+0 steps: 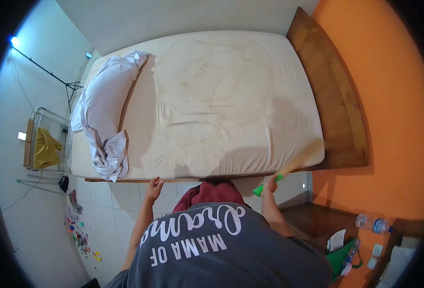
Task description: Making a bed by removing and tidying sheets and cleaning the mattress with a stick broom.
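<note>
My right hand is closed around the green handle of a short hand broom. Its tan bristles are blurred and reach over the front right corner of the mattress. A stained, cream fitted sheet covers the mattress, with wrinkles along the near side. At the near edge of the bed, further left, my left hand holds nothing, its fingers loosely apart. Across the left end of the bed lies a bunched white cloth, apparently a bedsheet or covered pillow.
A wooden headboard closes off the bed's right end by an orange wall. Left of the bed stand a tripod lamp and a metal rack with a yellow cloth. Small toys litter the tiled floor. Plastic bottles lie lower right.
</note>
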{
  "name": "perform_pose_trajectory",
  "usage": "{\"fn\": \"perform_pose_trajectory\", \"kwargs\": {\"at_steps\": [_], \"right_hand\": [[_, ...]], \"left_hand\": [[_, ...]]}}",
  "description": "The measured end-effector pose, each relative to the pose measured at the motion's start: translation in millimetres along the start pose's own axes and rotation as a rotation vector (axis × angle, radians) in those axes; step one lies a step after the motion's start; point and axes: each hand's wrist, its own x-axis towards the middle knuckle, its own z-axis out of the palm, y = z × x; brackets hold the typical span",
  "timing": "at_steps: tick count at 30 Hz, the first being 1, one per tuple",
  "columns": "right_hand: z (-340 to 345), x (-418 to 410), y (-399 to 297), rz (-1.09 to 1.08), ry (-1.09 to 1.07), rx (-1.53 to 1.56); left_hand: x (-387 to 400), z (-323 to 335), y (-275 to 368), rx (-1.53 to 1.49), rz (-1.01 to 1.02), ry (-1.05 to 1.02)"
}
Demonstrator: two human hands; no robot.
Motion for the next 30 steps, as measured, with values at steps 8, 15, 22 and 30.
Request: {"fn": "perform_pose_trajectory", "kwargs": {"at_steps": [8,15,22,30], "right_hand": [[-36.8,-130.7,57.9,-0.822,-0.509,-1.299],[-112.5,-42.1,163.9,-0.096,0.134,-0.839],[-46.5,-108.8,82.7,-0.316,-0.038,-0.4],[55.6,-188.4,27.7,-1.249,-0.776,-1.475]], "left_hand": [[-36.1,-55.3,-165.3,0.373,-0.111,-0.288],[-56.5,-134.8,-239.1,0.308,-0.413,-0.141],[-41.5,-108.7,-191.0,0.222,-0.439,-0.079],[0.0,-31.6,-140.2,0.246,-0.228,-0.14]]}}
